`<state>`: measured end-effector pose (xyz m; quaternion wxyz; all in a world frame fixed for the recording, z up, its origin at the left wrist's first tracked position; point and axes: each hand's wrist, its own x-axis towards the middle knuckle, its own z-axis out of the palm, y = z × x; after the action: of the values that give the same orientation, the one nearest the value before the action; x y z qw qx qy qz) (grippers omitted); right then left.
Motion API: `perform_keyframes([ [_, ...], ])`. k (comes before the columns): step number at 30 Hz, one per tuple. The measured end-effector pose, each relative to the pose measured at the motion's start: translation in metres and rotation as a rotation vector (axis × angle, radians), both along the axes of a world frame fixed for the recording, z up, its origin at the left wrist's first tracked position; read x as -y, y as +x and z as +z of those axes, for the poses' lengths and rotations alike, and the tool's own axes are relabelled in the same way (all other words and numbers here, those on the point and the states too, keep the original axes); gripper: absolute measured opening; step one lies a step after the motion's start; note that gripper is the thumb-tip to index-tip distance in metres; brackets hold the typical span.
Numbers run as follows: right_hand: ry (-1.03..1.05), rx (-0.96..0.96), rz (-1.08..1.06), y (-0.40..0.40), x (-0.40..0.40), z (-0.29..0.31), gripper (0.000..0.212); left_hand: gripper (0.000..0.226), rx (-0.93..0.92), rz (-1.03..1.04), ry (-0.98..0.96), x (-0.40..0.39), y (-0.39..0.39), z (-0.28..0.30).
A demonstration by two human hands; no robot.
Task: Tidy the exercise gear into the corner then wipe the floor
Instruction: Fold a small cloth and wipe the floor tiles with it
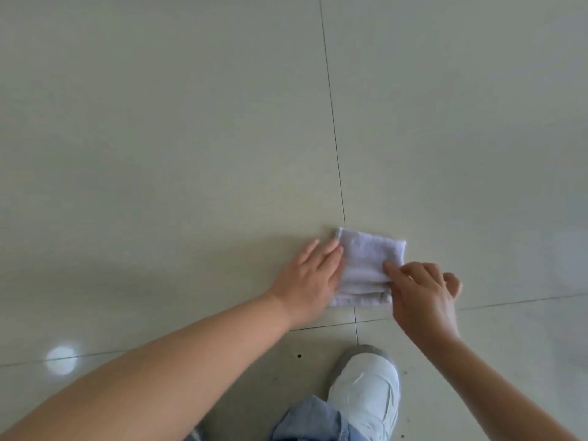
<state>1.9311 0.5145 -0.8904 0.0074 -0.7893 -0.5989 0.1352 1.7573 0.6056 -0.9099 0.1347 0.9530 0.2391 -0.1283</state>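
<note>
The left hand [313, 275] lies flat, fingers straight and together, its fingertips touching the left edge of the folded cloth [369, 268], probably to pin it while the fold is tidied. The cloth sits on the tiled floor [159, 138], just over a grout line, folded small so it suits wiping. The right hand [420, 294] curls its fingers and pinches the cloth's near right edge, seemingly squaring the layers. Below, a white shoe [366, 393] stands near dark specks on the tile.
</note>
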Motion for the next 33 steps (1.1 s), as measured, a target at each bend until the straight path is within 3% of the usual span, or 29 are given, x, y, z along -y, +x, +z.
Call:
perform_keyframes([
  [4, -0.018, 0.065, -0.103, 0.052, -0.023, 0.006, 0.028, 0.052, -0.054, -0.002, -0.099, -0.006, 0.058, -0.003],
  [8, -0.032, 0.08, -0.213, 0.062, -0.105, 0.007, 0.039, 0.049, -0.107, 0.199, -0.036, -0.066, 0.091, 0.017],
  [14, -0.064, -0.011, -0.17, 0.009, -0.195, 0.002, 0.044, 0.057, -0.114, 0.338, 0.052, -0.161, 0.045, 0.014],
  [19, -0.073, -0.091, -0.073, -0.05, -0.178, -0.004, 0.039, 0.049, -0.087, 0.058, 0.121, -0.165, -0.032, 0.019],
  [22, -0.011, 0.018, 0.04, -0.068, -0.14, -0.007, 0.034, 0.053, -0.176, -0.038, 0.111, -0.152, -0.053, 0.018],
  [26, -0.034, 0.132, 0.089, -0.061, -0.095, -0.002, 0.037, 0.05, -0.1, -0.235, 0.064, -0.131, -0.033, 0.008],
  [28, -0.115, 0.192, 0.097, -0.05, -0.088, 0.01, 0.038, 0.047, -0.065, -0.303, 0.032, -0.121, -0.015, 0.005],
  [31, -0.403, 0.259, 0.134, -0.033, -0.091, 0.033, 0.042, 0.039, -0.01, -0.308, 0.096, -0.11, 0.018, 0.009],
  [33, -0.532, 0.224, 0.1, -0.023, -0.095, 0.042, 0.04, 0.044, -0.119, -0.306, 0.069, -0.107, 0.033, 0.025],
])
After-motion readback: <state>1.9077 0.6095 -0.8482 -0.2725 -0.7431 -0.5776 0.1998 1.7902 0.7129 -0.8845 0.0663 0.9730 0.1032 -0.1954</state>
